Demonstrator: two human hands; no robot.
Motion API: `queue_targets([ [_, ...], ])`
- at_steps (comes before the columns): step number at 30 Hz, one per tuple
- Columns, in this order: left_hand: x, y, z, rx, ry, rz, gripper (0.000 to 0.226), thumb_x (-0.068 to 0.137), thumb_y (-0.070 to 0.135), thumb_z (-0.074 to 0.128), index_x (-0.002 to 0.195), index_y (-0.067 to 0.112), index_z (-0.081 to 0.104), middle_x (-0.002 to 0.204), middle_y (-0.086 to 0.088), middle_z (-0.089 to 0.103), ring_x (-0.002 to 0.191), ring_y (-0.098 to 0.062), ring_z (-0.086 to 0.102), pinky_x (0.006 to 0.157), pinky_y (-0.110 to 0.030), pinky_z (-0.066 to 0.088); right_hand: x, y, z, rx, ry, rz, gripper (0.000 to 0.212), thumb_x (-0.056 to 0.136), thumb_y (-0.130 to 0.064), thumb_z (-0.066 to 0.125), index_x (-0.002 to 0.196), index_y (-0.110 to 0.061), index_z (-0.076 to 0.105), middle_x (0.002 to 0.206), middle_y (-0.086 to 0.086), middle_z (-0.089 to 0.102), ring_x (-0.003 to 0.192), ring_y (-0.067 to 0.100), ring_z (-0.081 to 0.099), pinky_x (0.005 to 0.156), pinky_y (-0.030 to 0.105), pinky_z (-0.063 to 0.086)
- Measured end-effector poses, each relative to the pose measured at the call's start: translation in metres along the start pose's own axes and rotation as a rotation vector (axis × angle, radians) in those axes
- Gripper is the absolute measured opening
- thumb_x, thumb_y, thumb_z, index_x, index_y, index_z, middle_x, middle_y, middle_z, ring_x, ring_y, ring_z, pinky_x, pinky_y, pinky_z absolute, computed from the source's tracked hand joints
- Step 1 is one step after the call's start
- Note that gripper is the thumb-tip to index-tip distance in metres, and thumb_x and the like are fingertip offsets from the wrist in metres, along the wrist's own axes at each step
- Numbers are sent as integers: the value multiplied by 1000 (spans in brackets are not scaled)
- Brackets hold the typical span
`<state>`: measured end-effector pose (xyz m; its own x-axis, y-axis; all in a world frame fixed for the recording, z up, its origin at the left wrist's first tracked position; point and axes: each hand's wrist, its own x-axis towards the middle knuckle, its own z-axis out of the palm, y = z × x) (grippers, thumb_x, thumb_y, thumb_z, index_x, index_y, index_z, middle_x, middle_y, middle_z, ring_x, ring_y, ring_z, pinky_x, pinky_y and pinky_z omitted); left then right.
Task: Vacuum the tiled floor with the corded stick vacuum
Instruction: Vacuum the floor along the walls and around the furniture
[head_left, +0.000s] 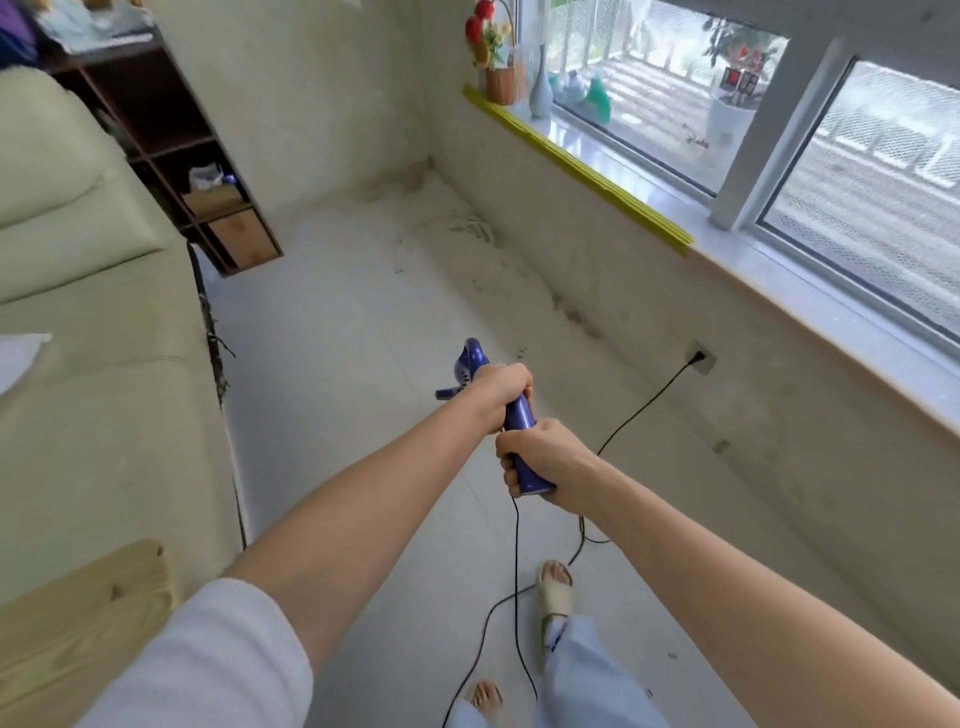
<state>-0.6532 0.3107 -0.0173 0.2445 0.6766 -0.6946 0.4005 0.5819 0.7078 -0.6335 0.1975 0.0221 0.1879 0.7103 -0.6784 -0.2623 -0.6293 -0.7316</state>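
Blue plastic corded stick vacuum (519, 415) sits centre frame, held out in front of the person over the white tiled floor (337, 322); only its handle & upper body show, the lower end is hidden behind the hands. Left hand (498, 392) wraps round the handle higher up, fingers curled tight on it. Right hand (540, 460) grips the handle's butt end just below, fingers curled under, thumb on top. Hands are near each other w/ a short bit of blue handle showing between.

Thin black power cord (644, 405) leaves the butt end, drops to the floor, loops past the feet, and another stretch runs up to a wall socket (701, 357) low on the wall under the window, plug in.

Right foot in a pale beige slide sandal (557, 597) stands on the tiles beside the cord; other foot's toes show at the bottom edge.

Pale green sofa (93, 312) along the left, dark brown wooden cubby shelf (208, 171) behind it. Dust & debris (467, 228) lie along the far wall base and in the corner. White window sill (675, 208) w/ yellow edge strip on the right, holding a blue-grey vase (540, 88) & a flower pot (498, 83).
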Motion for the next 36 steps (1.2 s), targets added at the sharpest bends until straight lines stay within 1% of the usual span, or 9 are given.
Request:
queue_targets([
  [5, 56, 61, 8, -14, 55, 15, 5, 75, -1, 46, 71, 0, 46, 74, -19, 59, 51, -24, 47, 71, -32, 44, 67, -57, -25, 21, -37, -8, 12, 83, 7, 49, 82, -5, 47, 61, 10, 47, 40, 16, 46, 40, 23, 43],
  [9, 95, 106, 37, 43, 63, -12, 10, 68, 1, 46, 58, 5, 44, 56, -11, 50, 58, -27, 50, 69, -34, 46, 106, -95, -61, 36, -31, 5, 10, 83, 5, 49, 82, -5, 47, 61, 10, 47, 41, 16, 46, 40, 23, 41],
  [16, 145, 174, 75, 117, -12, 6, 12, 68, -1, 43, 58, 7, 40, 52, -11, 44, 51, -25, 44, 64, -31, 42, 157, -148, -103, 109, 22, -6, 11, 83, 5, 49, 80, -6, 47, 61, 10, 47, 42, 16, 45, 41, 23, 41],
  [19, 170, 189, 89, 146, -74, 25, 6, 63, 1, 45, 63, 6, 42, 48, -10, 44, 48, -23, 43, 62, -29, 40, 175, -160, -111, 140, 79, -19, 10, 82, 5, 48, 81, -5, 47, 61, 9, 47, 42, 16, 45, 41, 23, 41],
  [22, 194, 202, 96, 200, -143, 48, 18, 73, -5, 42, 58, 5, 41, 37, -8, 44, 46, -22, 42, 56, -24, 38, 196, -171, -111, 199, 159, -23, 14, 81, 6, 46, 78, -7, 44, 60, 9, 44, 40, 17, 44, 39, 22, 40],
  [26, 226, 212, 98, 248, -278, 49, 22, 76, -7, 41, 58, 6, 40, 43, -8, 44, 46, -22, 42, 52, -23, 36, 222, -181, -100, 277, 281, -6, 14, 80, 7, 45, 78, -7, 44, 58, 9, 44, 37, 16, 43, 39, 21, 40],
  [29, 250, 212, 90, 325, -397, 14, 26, 75, -7, 40, 54, 6, 37, 34, -5, 40, 41, -20, 39, 49, -21, 33, 244, -188, -77, 349, 409, 9, 15, 81, 6, 46, 75, -7, 44, 55, 9, 45, 36, 16, 44, 38, 22, 41],
  [33, 271, 211, 79, 434, -528, -9, 24, 73, -5, 41, 54, 8, 36, 37, -6, 40, 35, -19, 38, 49, -21, 33, 264, -193, -47, 454, 532, 36, 13, 81, 6, 47, 77, -6, 45, 57, 9, 45, 38, 17, 45, 41, 24, 42],
  [36, 281, 203, 75, 568, -598, -2, 17, 72, -3, 44, 59, 7, 41, 49, -9, 43, 42, -21, 40, 51, -23, 36, 274, -192, -29, 554, 625, 52, 13, 82, 6, 47, 78, -7, 44, 58, 9, 45, 37, 16, 45, 40, 24, 41],
])
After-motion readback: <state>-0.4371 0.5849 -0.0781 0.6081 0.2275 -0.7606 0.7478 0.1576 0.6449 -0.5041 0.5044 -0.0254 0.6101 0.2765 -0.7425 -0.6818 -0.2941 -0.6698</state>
